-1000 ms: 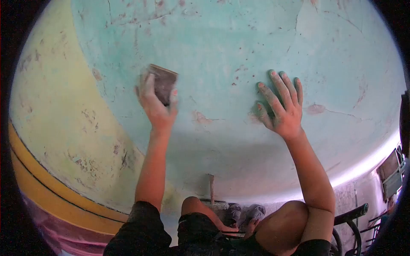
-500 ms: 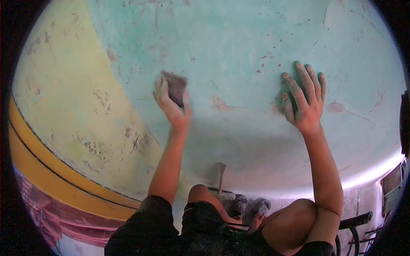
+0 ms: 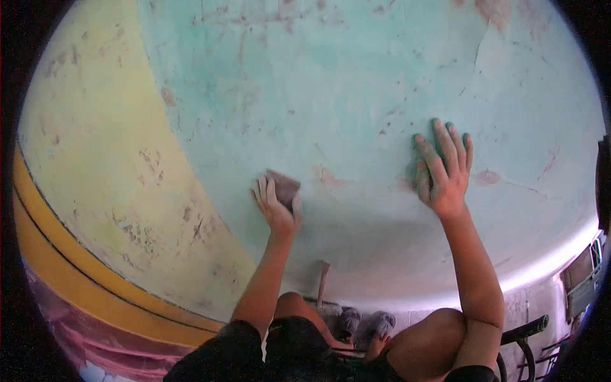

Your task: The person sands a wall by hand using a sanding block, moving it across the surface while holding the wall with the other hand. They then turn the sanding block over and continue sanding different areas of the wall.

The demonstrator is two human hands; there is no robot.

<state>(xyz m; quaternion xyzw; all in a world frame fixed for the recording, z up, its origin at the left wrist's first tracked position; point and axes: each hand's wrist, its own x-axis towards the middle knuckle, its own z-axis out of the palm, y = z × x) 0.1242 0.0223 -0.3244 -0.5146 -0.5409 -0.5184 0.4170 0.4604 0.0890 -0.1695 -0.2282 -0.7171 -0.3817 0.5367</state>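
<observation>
A dark, flat block [image 3: 284,187], perhaps sandpaper or a sanding pad, lies against the pale green wall [image 3: 356,83]. My left hand [image 3: 279,207] grips it, fingers along its left side and thumb on its right. Further right, my right hand [image 3: 447,172] rests on the wall with its fingers spread and pointing up, holding nothing. Dust coats the fingers of both hands. Between the hands the wall shows a pinkish chipped patch [image 3: 328,176] and thin cracks.
Yellow wall paint [image 3: 95,127] covers the left, edged by an orange band [image 3: 95,258]. Below stands a scraper-like tool [image 3: 323,280] near my feet [image 3: 377,328]. A black metal chair arm [image 3: 526,330] is at the lower right, and reddish cloth [image 3: 95,325] at the lower left.
My left hand has moved down and slightly right along the wall with the block. My right hand appears slightly lower and further left, while the view has also shifted a little.
</observation>
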